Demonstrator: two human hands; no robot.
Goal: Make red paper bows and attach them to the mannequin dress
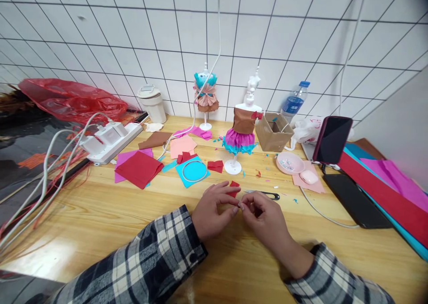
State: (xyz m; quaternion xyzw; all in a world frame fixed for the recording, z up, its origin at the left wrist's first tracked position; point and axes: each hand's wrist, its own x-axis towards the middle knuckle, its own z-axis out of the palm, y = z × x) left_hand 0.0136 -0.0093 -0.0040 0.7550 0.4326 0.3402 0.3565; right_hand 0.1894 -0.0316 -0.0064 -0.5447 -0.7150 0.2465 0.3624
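My left hand and my right hand meet at the fingertips low over the table. Thumb and forefinger of each are pinched together around something tiny, too small to name; the left's other fingers stretch out. Just beyond my left fingers lies a small red paper piece. A pair of thread snips lies behind my right hand, partly covered by it. Farther back stands a small white dress form wearing a brown top, a red bow and a ruffled magenta and blue skirt.
A second dressed form stands by the wall. Left are paper squares in red and blue with a ring, and a power strip. Right are a cardboard box, pink dish, phone and black tablet.
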